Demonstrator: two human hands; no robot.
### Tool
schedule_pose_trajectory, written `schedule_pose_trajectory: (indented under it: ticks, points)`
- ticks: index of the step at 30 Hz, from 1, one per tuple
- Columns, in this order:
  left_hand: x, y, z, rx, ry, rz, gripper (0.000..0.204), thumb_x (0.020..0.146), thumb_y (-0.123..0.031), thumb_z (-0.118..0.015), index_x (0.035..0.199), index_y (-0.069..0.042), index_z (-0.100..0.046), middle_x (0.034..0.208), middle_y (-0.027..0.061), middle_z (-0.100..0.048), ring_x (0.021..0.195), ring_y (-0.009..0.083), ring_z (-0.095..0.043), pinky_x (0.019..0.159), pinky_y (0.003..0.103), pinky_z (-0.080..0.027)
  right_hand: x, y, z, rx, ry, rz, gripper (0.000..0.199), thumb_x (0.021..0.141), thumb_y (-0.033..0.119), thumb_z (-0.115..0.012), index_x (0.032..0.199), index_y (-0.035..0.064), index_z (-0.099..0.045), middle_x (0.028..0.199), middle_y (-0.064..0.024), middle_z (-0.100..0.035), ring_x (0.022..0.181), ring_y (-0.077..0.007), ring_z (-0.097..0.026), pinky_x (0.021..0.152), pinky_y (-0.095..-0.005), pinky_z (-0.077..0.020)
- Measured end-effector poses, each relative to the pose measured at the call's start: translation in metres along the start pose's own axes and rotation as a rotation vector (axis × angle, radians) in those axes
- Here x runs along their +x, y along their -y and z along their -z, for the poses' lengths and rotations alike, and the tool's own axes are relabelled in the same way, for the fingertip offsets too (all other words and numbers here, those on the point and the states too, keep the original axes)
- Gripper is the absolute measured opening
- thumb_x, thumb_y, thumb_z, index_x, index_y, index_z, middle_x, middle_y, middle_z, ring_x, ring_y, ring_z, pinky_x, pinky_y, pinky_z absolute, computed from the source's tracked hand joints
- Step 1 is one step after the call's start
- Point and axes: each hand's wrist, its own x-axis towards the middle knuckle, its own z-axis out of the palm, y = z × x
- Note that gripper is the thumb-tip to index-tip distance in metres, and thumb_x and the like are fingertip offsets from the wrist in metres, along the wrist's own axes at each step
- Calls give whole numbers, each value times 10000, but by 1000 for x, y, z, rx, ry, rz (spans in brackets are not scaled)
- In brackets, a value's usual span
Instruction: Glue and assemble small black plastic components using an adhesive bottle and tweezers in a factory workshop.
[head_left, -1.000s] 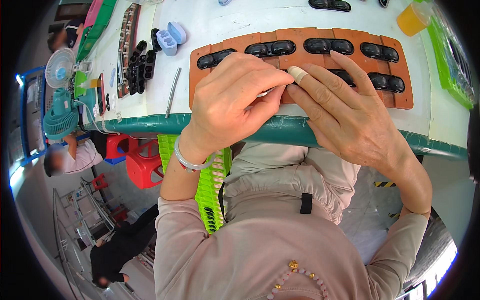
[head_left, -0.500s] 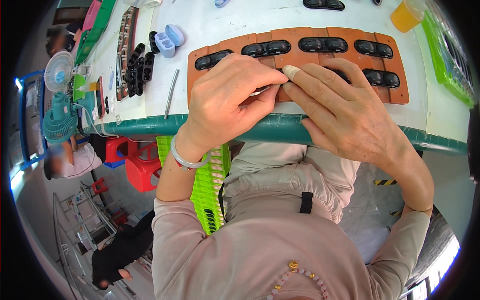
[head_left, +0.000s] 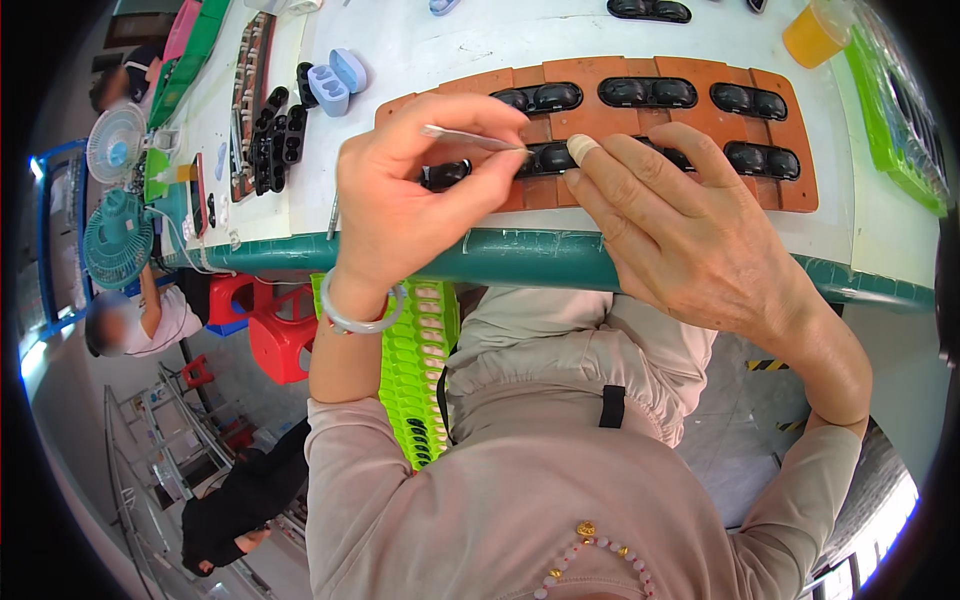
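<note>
My left hand (head_left: 425,190) pinches a thin silver metal tool (head_left: 465,137) between thumb and forefinger. The tool's tip end is by a glossy black double-domed shell (head_left: 549,158), in the front row of an orange-brown fixture (head_left: 540,198). With fingers stretched out and close together, my right hand (head_left: 690,220) lies over the fixture. Its fingertips, one wrapped in a pale covering, touch or nearly touch the right end of that shell. Other black shells (head_left: 647,92) sit in the back row; some front-row ones are partly hidden by my hands.
Loose black shells (head_left: 275,150) and an open light-blue earbud case (head_left: 337,80) are on the left. A yellow cup (head_left: 815,32) and a green tray (head_left: 893,110) stand at right. The table has a green front edge (head_left: 560,255); people are at far left.
My left hand has moved left and turned, bringing the metal tool and the black shell into view. My right hand has stayed nearly in place.
</note>
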Motion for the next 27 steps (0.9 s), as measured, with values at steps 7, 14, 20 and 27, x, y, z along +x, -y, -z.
schedule_pose_trajectory:
  ticks: [7, 14, 20, 27]
  points:
    - [3, -1, 8, 202, 89, -71, 210, 721, 23, -700, 919, -50, -699, 830, 77, -683, 742, 188, -663, 606, 281, -541, 3, -6, 4, 182, 9, -20, 468, 666, 100, -701, 1112, -19, -626, 1251, -151, -577, 1127, -292, -572, 990, -458, -429]
    - [2, 3, 17, 241, 122, -155, 206, 711, 34, -701, 899, -51, -695, 822, 68, -681, 726, 202, -652, 616, 293, -542, 13, 2, -6, 241, 48, -10, 536, 689, 155, -726, 1186, 3, -595, 1347, -159, -513, 1212, -316, -521, 1075, -503, -377]
    - [1, 7, 12, 252, 115, -281, 189, 679, 83, -708, 843, -9, -685, 810, 81, -681, 740, 220, -647, 683, 294, -517, 13, 5, -8, 201, 94, -25, 574, 711, 197, -732, 1235, 17, -582, 1361, -138, -511, 1256, -288, -491, 1101, -511, -340]
    - [1, 12, 13, 195, 112, -282, 193, 670, 50, -694, 837, -46, -678, 782, 52, -662, 682, 221, -633, 627, 302, -511, 13, 6, -7, 156, 122, -22, 612, 717, 211, -727, 1274, 23, -559, 1370, -117, -505, 1265, -261, -484, 1097, -504, -330]
